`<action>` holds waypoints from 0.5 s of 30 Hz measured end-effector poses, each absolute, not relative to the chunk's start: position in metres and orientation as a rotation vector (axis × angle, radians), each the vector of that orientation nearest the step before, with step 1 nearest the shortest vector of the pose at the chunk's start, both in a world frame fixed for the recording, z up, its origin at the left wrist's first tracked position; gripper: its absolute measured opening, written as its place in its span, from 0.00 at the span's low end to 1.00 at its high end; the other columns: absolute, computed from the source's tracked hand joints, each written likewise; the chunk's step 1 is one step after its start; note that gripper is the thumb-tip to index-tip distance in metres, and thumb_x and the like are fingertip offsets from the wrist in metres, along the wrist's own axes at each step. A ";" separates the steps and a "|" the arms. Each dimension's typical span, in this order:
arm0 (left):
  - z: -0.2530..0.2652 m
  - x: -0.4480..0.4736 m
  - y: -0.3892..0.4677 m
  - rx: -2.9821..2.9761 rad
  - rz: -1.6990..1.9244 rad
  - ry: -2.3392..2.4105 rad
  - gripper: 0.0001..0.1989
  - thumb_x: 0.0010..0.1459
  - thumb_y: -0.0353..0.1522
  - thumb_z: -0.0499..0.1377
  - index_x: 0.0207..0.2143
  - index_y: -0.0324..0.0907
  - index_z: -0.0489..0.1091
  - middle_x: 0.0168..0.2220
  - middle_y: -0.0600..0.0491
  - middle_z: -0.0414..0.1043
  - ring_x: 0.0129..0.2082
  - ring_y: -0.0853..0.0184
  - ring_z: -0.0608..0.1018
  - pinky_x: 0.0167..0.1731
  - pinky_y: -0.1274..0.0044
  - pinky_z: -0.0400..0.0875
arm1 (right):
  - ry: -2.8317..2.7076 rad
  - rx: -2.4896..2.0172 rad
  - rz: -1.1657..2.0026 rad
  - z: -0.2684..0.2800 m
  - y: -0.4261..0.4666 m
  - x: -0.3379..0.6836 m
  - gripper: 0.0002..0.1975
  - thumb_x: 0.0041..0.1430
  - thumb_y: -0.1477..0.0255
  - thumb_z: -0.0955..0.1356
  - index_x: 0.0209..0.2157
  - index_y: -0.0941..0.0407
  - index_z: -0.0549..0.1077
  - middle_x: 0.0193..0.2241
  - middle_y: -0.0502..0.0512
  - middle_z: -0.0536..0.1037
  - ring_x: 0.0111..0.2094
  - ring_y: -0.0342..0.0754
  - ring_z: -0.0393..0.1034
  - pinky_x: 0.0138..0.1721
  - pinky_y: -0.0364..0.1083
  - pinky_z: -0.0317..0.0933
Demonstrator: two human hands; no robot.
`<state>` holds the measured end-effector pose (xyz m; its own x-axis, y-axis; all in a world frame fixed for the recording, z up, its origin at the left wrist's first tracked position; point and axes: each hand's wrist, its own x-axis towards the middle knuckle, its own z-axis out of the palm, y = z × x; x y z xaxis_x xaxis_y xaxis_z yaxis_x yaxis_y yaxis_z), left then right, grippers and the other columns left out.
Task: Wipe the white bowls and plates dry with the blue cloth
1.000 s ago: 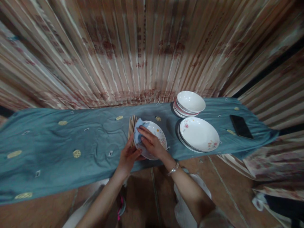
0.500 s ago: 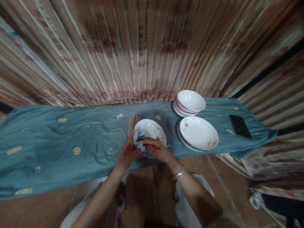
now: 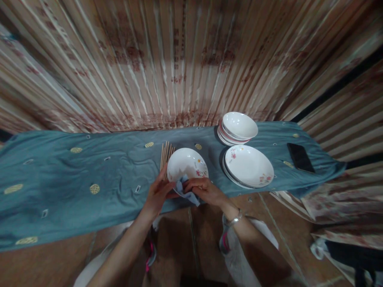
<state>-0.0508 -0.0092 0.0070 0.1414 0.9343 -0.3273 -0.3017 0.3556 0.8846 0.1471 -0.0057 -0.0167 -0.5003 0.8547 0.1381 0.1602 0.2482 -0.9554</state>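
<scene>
A white plate (image 3: 186, 162) with small printed flowers is in front of me, near the front edge of the cloth. My left hand (image 3: 160, 190) grips its left rim, thumb over the edge. Between the fingers of my right hand (image 3: 206, 190) is a bunched light-blue cloth (image 3: 187, 192), pressed against the plate's near rim and hanging partly over it. Just left of the plate lie several wooden chopsticks (image 3: 165, 154), their near ends hidden behind my left hand and the plate.
To the right stand a stack of flowered plates (image 3: 249, 165) and, behind it, a stack of bowls (image 3: 239, 126). A black phone (image 3: 301, 157) lies farther right. The teal tablecloth (image 3: 119, 175) covers the narrow table, with a pleated curtain (image 3: 191, 71) behind.
My right hand has moved the blue cloth from the plate's left inner side down and right to its near rim. The left hand still holds the plate's left side.
</scene>
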 end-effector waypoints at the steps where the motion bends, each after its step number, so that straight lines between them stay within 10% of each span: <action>1: 0.007 -0.051 -0.009 0.763 1.023 1.057 0.49 0.43 0.37 0.71 0.67 0.48 0.56 0.47 0.48 0.79 0.34 0.61 0.81 0.31 0.71 0.80 | -1.864 -0.955 1.265 -0.017 -0.006 0.150 0.16 0.56 0.83 0.61 0.30 0.56 0.79 0.37 0.53 0.83 0.40 0.45 0.77 0.45 0.44 0.67; 15: 0.009 -0.049 -0.009 0.831 1.006 1.054 0.49 0.44 0.37 0.71 0.67 0.47 0.56 0.46 0.47 0.80 0.37 0.58 0.81 0.32 0.70 0.80 | -2.215 -1.518 0.458 -0.033 -0.002 0.171 0.13 0.60 0.81 0.62 0.25 0.55 0.71 0.28 0.56 0.77 0.35 0.49 0.71 0.41 0.47 0.64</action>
<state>-0.0491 -0.0088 0.0093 0.1653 0.9406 -0.2965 -0.2519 0.3309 0.9094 0.1713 -0.0023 -0.0327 -0.3198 0.9355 0.1502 0.7991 0.3515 -0.4877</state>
